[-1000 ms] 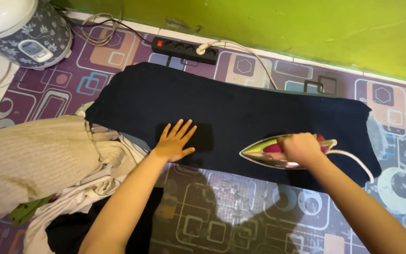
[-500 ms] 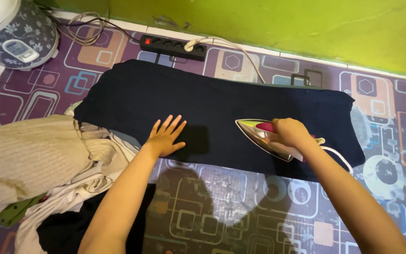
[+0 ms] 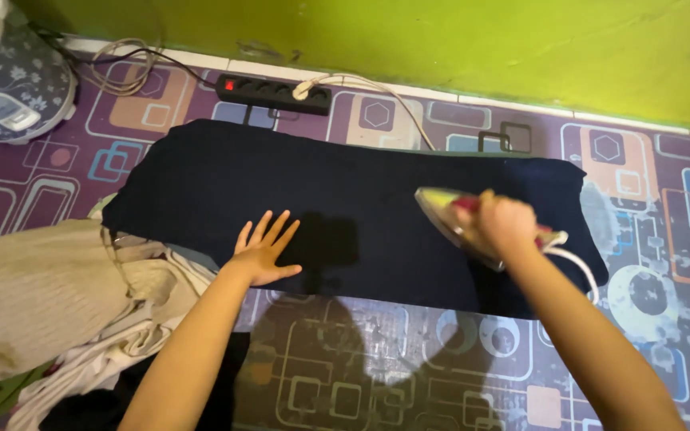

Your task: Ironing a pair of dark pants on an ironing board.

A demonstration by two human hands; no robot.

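A dark navy cloth point(image 3: 345, 199) lies spread flat on the patterned purple floor mat point(image 3: 377, 367). My left hand point(image 3: 263, 251) rests flat on the cloth's near edge, fingers spread. My right hand point(image 3: 505, 223) grips the handle of a clothes iron point(image 3: 457, 219) with a yellow-green and red body, tilted on the right part of the cloth with its tip pointing left and away. Its white cord point(image 3: 580, 267) trails off to the right.
A black power strip point(image 3: 273, 92) with a red switch and a white plug lies by the green wall point(image 3: 441, 40). A pile of cream, white and dark clothes point(image 3: 49, 295) lies at left. A patterned rice cooker point(image 3: 5, 88) stands far left.
My right hand has moved the iron away from me across the cloth, toward its far edge, and the iron's tip has turned. My left hand stays flat on the cloth's near edge.
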